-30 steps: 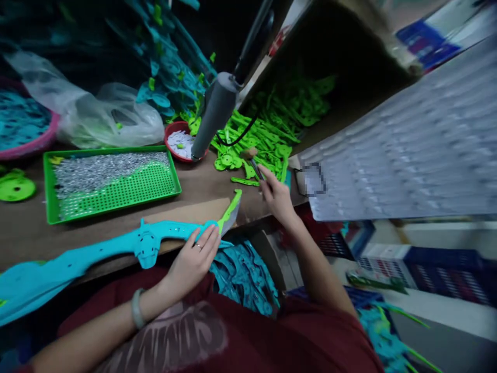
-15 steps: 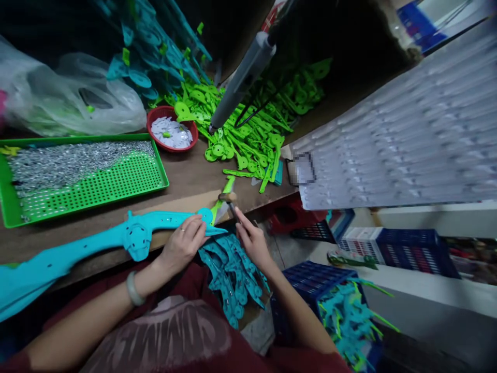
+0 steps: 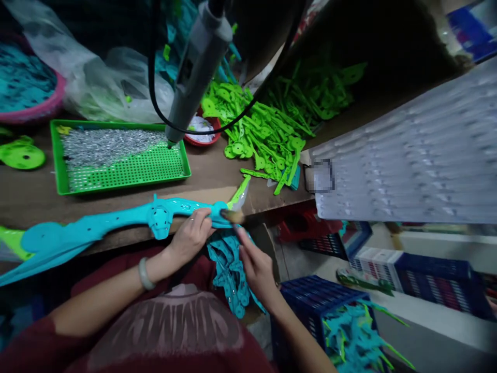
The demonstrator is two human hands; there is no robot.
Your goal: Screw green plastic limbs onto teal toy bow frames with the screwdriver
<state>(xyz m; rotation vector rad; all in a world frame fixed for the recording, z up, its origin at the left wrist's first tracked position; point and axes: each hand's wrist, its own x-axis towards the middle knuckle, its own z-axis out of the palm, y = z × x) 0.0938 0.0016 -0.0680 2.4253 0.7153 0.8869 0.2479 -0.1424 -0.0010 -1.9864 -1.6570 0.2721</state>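
Observation:
A long turquoise toy bow (image 3: 116,215) lies along the table's front edge, with lime-green tips at both ends. My left hand (image 3: 194,230) is closed on its right part, fingers over the top. In my right hand (image 3: 256,261) is a small hammer (image 3: 234,215), gripped by the handle. Its head, smeared by motion, is over the bow's right end, beside the lime-green tip (image 3: 241,191); whether it touches I cannot tell. Below my hands, several turquoise parts (image 3: 229,280) sit in a box.
An electric screwdriver (image 3: 198,72) hangs over the table with its cable looping right. Behind the bow stand a green tray (image 3: 155,173) of small metal screws and a red bowl (image 3: 213,135) of white pieces. Lime-green parts (image 3: 267,134) are heaped beyond. A blue crate (image 3: 310,290) stands lower right.
The view has shifted left, and the hanging screwdriver now appears nearer, over the tray and bowl. The hammer head has come down from above the green tip to the bow's turquoise end.

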